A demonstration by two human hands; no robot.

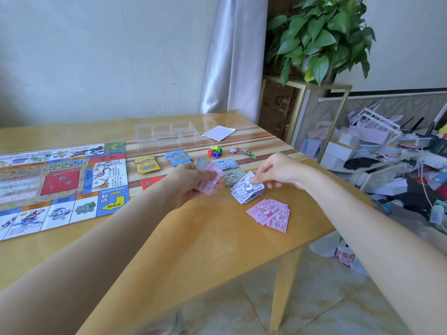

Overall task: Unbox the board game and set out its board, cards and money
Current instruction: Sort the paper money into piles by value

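We judge the job well along: the board (pixel 60 180) lies unfolded on the table (pixel 169 250), with the yellow cards (pixel 147 164) and blue cards (pixel 178 157) stacked beside it. We are sorting the money now. Our left hand (pixel 191 183) grips a mixed wad of notes (pixel 209 176), while our right hand (pixel 278 171) pinches a note on the purple pile (pixel 246 189); a pink pile (pixel 269 213) sits nearer us. The clear tray (pixel 167 135), tokens (pixel 214 151) and a white sheet (pixel 218 132) lie beyond, out of our way
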